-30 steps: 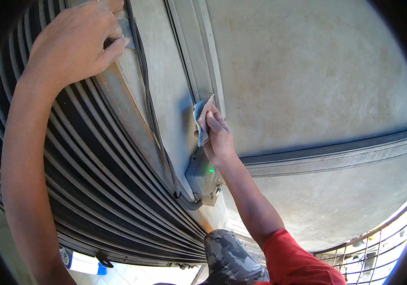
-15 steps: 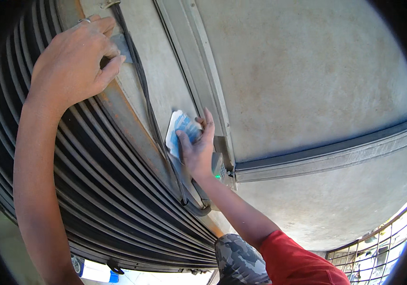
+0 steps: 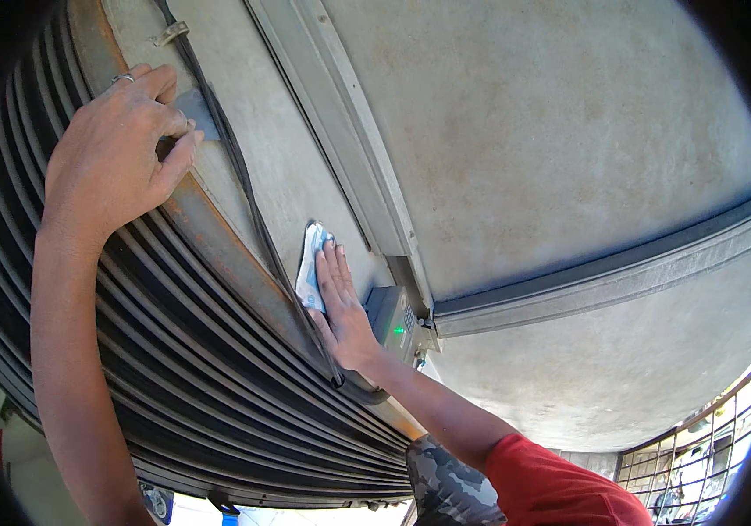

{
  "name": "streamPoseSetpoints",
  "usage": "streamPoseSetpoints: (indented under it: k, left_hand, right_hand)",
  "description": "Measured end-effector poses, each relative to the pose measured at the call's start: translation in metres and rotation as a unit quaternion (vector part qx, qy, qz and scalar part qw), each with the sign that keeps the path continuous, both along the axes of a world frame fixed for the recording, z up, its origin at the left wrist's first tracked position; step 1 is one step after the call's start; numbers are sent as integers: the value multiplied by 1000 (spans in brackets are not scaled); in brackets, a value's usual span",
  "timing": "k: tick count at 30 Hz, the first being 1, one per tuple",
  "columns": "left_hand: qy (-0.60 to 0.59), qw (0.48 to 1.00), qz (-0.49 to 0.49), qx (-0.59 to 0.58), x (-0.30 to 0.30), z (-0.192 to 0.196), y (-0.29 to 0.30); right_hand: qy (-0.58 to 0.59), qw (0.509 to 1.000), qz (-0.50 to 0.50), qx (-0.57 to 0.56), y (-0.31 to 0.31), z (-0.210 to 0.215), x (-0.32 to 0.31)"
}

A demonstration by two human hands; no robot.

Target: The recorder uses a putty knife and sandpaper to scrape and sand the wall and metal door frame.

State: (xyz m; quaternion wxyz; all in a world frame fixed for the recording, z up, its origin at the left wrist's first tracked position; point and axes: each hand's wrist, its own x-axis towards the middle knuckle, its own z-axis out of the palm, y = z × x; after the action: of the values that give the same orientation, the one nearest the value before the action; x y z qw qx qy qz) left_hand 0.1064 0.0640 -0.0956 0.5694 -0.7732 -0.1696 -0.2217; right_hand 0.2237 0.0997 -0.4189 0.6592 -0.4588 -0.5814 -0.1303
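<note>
My right hand [image 3: 341,307] presses a folded blue-and-white sheet [image 3: 310,267] flat against a grey wall strip [image 3: 266,149]. Its fingers lie straight along the sheet and cover part of it; whether it is paper or cloth I cannot tell. At the upper left, my left hand [image 3: 125,145] is curled over a rusty metal rail [image 3: 209,232] beside the dark ribbed shutter [image 3: 209,351]. A ring sits on one of its fingers. Close to that thumb, a small grey-blue patch [image 3: 198,112] shows on the wall strip.
Black cables [image 3: 239,167] run down the strip beside the sheet, under a small clip [image 3: 170,33]. A keypad box [image 3: 395,320] with a green light stands just right of my right wrist. Farther right are a concrete wall [image 3: 559,131] and a metal grille [image 3: 700,456].
My right hand has slid slightly down and left with the sheet, its fingers going from a bent grip to lying flat on it. More of the keypad box shows. My left hand keeps its hold.
</note>
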Motion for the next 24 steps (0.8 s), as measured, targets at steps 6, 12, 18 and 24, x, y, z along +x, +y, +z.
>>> streamPoseSetpoints:
  k: [6,12,18,24]
  left_hand:
    - [10,1000,-9,13,1,0,4]
    - [14,997,-38,60,-4,2,11]
    - [14,1000,3,-4,-1,-1,6]
    - [24,999,-39,7,0,5,6]
  right_hand:
    - [86,992,-13,92,40,75,29]
    - [90,986,-104,90,35,51,19]
    - [147,981,-25,125,40,76,0]
    - [143,986,-30,84,40,87,22]
